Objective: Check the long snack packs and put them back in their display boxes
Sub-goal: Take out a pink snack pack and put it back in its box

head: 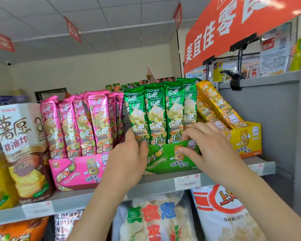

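Note:
Several long green snack packs [156, 112] stand upright in a green display box [170, 159] on the shelf. My left hand [129, 157] grips the box's left front corner, thumb against the leftmost green pack. My right hand [208, 143] holds the box's right front rim, fingers curled over the edge at the foot of the packs. Pink packs [80, 124] fill a pink display box [76, 169] to the left. Yellow packs [217, 105] lean in a yellow box [248, 140] to the right.
A grey shelf edge [160, 183] with price tags runs below the boxes. A chip carton [19, 133] stands at far left. Large snack bags [221, 214] fill the shelf below. A red sign [233, 30] hangs overhead at right, above a grey side panel [271, 110].

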Demonstrator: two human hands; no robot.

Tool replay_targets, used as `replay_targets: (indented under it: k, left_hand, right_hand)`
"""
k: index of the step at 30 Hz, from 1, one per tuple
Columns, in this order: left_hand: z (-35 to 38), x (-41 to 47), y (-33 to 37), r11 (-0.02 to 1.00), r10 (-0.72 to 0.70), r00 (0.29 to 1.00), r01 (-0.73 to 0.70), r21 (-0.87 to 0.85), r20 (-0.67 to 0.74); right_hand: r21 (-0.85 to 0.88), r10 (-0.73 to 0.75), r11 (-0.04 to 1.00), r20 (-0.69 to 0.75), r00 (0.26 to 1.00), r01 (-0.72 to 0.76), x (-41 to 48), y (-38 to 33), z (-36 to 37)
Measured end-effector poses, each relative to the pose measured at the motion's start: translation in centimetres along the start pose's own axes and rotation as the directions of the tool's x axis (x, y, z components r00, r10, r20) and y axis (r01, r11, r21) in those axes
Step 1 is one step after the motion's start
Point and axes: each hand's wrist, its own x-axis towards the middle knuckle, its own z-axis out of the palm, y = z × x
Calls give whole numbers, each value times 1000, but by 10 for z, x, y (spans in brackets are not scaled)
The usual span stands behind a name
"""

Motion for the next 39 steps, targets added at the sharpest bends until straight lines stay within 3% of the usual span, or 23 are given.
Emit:
replay_targets:
  k: [7, 12, 15, 18, 21, 25, 29, 35, 39]
  left_hand:
    - [1, -7, 9, 997, -46, 997, 49, 51, -58]
    - [9, -14, 18, 992, -124, 988, 123, -13, -98]
    - [7, -26, 17, 989, -128, 989, 123, -77, -77]
    - [-8, -46, 8, 997, -40, 976, 26, -68, -214]
    - [-33, -52, -11, 986, 123, 927, -73, 149, -354]
    - [-65, -43, -46, 936, 122, 928, 11, 352, -353]
    - [-74, -38, -70, 894, 122, 974, -25, 447, -189]
    - [-86, -31, -87, 879, 267, 956, -192, 437, -118]
    - [-88, -31, -88, 880, 313, 942, -240, 411, -120]
  right_hand:
    - [-153, -77, 987, -122, 990, 58, -3, 11, 3]
    - [-110, -63, 993, -200, 978, 42, -6, 19, 10]
    - [-18, -59, 998, -351, 934, 56, -7, 19, 15]
    - [143, -89, 970, -546, 833, 197, -9, 7, 17]
    - [248, -135, 901, -620, 773, 356, -8, -24, 19]
    - [392, -136, 849, -486, 863, 354, 3, -77, 24]
    - [497, -48, 858, -169, 984, 128, 20, -126, 34]
    - [470, 161, 854, 167, 973, -222, 53, -150, 66]
    - [422, 225, 871, 112, 968, -251, 61, -153, 78]
